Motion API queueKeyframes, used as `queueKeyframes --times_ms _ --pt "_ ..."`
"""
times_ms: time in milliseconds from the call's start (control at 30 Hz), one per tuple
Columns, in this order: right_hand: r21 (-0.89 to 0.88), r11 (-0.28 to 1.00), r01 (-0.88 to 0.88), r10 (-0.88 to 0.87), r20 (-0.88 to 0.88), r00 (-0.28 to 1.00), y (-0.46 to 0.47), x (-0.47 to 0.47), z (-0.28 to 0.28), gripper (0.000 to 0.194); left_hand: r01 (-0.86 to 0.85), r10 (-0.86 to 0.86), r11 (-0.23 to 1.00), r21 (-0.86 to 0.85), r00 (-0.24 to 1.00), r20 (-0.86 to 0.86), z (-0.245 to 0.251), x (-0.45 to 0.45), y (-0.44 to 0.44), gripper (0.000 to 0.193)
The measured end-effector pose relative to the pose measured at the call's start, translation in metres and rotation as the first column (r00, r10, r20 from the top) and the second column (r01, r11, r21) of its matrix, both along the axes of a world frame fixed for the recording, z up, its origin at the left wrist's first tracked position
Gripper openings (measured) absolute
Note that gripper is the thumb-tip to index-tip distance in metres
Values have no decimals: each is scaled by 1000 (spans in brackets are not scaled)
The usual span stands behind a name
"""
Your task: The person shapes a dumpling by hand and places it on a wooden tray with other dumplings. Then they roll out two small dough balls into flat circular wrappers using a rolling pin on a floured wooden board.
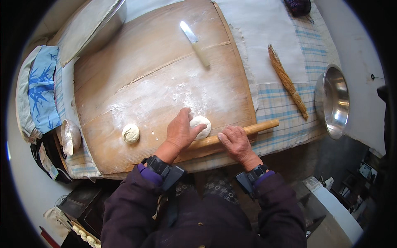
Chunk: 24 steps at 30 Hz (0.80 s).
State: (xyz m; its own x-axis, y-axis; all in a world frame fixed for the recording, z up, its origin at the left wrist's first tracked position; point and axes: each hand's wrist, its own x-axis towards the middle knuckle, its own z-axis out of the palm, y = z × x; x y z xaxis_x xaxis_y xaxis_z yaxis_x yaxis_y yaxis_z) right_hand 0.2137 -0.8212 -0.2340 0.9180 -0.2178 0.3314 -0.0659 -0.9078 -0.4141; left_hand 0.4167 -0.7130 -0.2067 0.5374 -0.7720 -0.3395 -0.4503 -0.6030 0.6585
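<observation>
A flattened round of white dough (203, 126) lies near the front edge of a floured wooden board (124, 93). My left hand (180, 128) is on its left side, thumb over the dough and fingers curved around the edge. My right hand (236, 143) grips a wooden rolling pin (263, 126), which lies along the near side of the round, its left part partly hidden by my left hand. A second dough piece (131, 134), a thicker ball with creases on top, sits on the board to the left. A knife with a pale handle (201, 54) rests farther back.
A straw whisk (288, 81) and a steel basin (336, 100) are on the checked cloth at right. At left stand a small floury bowl (69, 138) and a blue-and-white cloth (44, 90). A large covered metal basin (113, 26) is at the back left.
</observation>
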Motion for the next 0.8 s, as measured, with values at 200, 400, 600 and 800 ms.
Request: queueKeyframes --times_ms 200,400,600,800 --pt "34 996 -83 86 -67 994 6 -12 -4 34 83 -88 995 -62 993 -79 -14 0 -5 35" --pt "-110 965 239 -262 -310 914 0 59 8 50 118 -127 988 -95 988 -85 -10 -1 -11 23" --pt "-106 967 231 -254 -368 894 -4 67 12 60 246 -248 965 -87 968 -18 -8 1 -10 23" --pt "-141 883 448 -465 -407 786 27 56 -6 58 73 -79 986 -147 996 -37 -9 -8 7 19"
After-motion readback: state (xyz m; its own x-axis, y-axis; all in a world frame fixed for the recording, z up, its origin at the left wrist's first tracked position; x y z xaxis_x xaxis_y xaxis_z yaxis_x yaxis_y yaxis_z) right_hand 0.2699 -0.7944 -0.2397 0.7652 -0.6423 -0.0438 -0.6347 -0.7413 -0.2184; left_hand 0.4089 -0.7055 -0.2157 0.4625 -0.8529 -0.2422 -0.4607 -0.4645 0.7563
